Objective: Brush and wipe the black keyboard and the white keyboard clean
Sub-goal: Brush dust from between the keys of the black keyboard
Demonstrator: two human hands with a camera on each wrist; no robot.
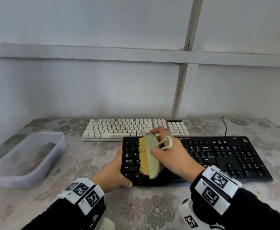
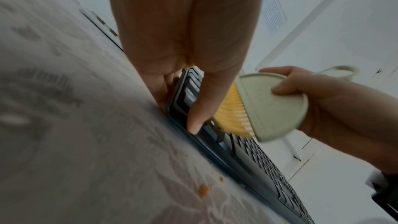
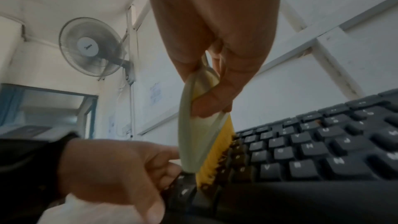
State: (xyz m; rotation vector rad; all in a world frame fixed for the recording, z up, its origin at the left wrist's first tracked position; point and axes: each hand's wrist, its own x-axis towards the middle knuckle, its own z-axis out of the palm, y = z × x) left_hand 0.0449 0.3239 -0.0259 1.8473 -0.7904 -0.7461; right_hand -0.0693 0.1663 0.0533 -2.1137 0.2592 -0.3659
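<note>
Black keyboard (image 1: 218,156) is gripped at its corner by my left hand (image 1: 114,173), while my right hand (image 1: 172,156) fingers pinch the brush (image 1: 150,156) on its keys.

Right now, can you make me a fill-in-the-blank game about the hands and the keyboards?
1. The right hand holds a green brush with ____ bristles.
2. The brush is on the ____ keyboard.
3. The left hand grips that keyboard at its ____ end.
4. The white keyboard lies ____ the black one, nearer the wall.

Missing words: yellow; black; left; behind
</note>
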